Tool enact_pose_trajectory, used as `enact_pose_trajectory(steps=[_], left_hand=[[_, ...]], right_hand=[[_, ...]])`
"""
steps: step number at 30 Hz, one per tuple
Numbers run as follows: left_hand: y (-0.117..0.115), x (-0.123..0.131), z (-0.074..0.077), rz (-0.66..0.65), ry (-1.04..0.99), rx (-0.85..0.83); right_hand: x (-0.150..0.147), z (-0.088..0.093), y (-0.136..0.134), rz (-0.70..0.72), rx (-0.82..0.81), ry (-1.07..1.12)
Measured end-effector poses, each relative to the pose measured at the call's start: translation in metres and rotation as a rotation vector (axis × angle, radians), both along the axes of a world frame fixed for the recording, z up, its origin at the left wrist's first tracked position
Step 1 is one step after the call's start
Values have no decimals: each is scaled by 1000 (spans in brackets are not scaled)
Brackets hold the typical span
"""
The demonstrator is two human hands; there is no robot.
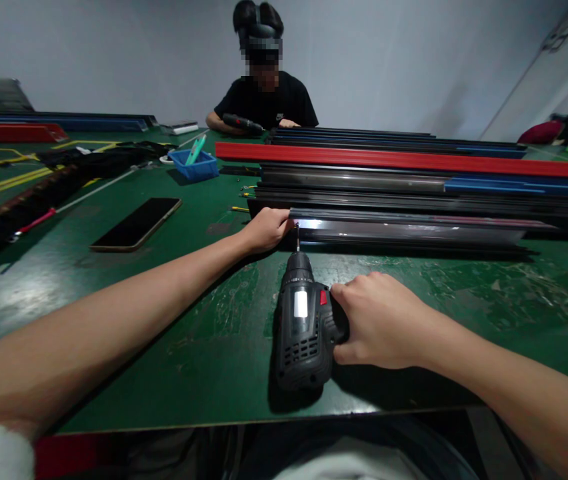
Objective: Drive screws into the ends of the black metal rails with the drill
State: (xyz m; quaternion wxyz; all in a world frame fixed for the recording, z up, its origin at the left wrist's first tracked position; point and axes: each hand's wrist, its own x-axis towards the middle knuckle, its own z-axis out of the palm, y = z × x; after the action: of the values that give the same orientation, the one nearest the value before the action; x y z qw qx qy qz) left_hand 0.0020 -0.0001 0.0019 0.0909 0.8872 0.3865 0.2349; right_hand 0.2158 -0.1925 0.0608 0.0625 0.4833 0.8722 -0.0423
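My right hand point(381, 321) is closed round the grip of a black cordless drill point(302, 320), whose bit points away from me into the near end of a long dark metal profile point(409, 230) lying across the green table point(204, 333). My left hand point(265, 229) is closed on the left end of that profile, right beside the drill bit. The drill's lamp lights the profile's end.
Behind the profile lie several stacked long rails, black, blue and one red point(389, 159). A phone point(137, 223) lies at the left, a blue tray point(194, 164) farther back, loose screws point(244, 193) nearby. A person in black point(264, 100) sits opposite with another drill. Dark strips and yellow lines cover the far left.
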Motion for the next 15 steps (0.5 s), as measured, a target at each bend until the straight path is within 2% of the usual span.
enact_pose_trajectory(steps=[15], left_hand=[[-2, 0, -1, 12, -1, 10]], right_hand=[[-1, -1, 0, -10, 12, 7]])
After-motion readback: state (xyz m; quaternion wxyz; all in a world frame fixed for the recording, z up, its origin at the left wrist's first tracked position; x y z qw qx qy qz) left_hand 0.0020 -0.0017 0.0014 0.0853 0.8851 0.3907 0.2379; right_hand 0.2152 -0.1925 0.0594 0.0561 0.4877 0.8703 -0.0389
